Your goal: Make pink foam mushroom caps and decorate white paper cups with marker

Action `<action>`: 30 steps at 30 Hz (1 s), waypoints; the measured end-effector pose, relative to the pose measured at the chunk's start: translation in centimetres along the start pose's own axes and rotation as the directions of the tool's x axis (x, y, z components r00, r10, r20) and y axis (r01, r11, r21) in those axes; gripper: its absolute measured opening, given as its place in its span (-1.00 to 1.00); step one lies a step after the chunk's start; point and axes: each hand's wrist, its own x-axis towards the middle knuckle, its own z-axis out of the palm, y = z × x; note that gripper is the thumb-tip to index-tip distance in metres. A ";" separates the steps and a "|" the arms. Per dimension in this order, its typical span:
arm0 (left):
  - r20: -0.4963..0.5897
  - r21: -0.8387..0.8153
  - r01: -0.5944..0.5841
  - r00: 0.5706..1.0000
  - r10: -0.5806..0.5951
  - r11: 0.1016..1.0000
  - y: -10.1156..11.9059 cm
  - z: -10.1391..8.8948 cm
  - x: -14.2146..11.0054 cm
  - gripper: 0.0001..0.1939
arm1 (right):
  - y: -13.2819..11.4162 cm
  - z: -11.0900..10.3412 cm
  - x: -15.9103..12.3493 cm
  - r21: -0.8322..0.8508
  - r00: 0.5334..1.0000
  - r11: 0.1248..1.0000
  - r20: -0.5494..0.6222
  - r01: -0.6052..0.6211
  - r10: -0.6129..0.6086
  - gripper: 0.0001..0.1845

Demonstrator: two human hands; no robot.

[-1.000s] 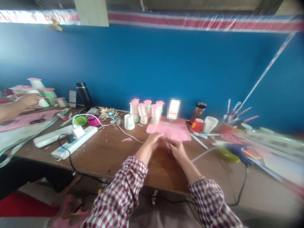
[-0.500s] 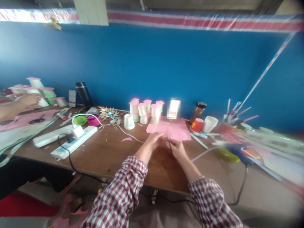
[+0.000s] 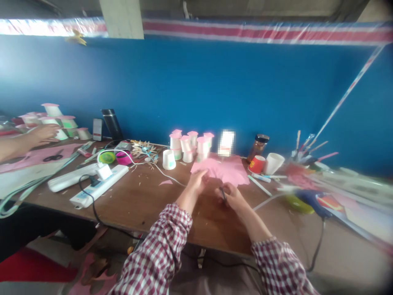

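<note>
My left hand (image 3: 198, 183) is closed, its thumb and fingers pinching the near left edge of a pink paper sheet (image 3: 231, 169). The sheet has a ragged, cut near edge. My right hand (image 3: 232, 197) is wrapped round a pair of dark-handled scissors (image 3: 223, 194), a little nearer to me than the paper and apart from it. The blades are mostly hidden or blurred. Behind the sheet stand several upturned paper cups (image 3: 202, 147) topped with pink paper. One plain white cup (image 3: 168, 159) sits left of them.
White power strips (image 3: 98, 186) with cables lie on the left. A co-worker's hand (image 3: 46, 133) is at more cups at far left. A red cup (image 3: 257, 164), a white cup (image 3: 273, 164) and a lidded jar (image 3: 258, 147) stand right. A glue gun (image 3: 313, 201) lies farther right.
My right hand has drawn the scissors back towards me, away from the paper. My left hand still grips the sheet. The whole view has shifted slightly.
</note>
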 end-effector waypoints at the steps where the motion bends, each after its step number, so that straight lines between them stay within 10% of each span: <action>1: -0.023 -0.016 -0.018 1.000 0.018 1.000 0.1 -0.1 0.1 -0.86 | 0.1 -0.3 -0.3 -0.043 1.000 0.999 -0.012 0.014 -0.014 -0.61; 11: -0.092 -0.020 -0.059 0.994 0.057 0.998 0.0 -0.4 0.5 -0.81 | 0.5 -5.9 -5.4 -0.738 0.977 0.671 -0.089 0.066 -0.194 -0.73; 17: -0.052 0.070 -0.053 0.997 0.057 0.996 -0.2 -0.4 0.6 -0.82 | -1.8 -9.6 -6.6 -0.738 0.976 0.663 -0.034 0.122 -0.217 -0.84; 23: 0.019 0.234 -0.048 0.999 0.045 0.971 -1.1 -0.3 0.5 -0.83 | -2.8 -13.8 -6.4 -0.820 0.922 0.548 -0.323 -0.162 -0.212 -0.77; 30: 0.052 0.340 -0.094 0.995 0.081 0.936 -1.7 -0.5 0.3 -0.74 | -1.9 -13.3 -4.2 -0.864 0.947 0.486 -0.257 -0.135 -0.194 -0.79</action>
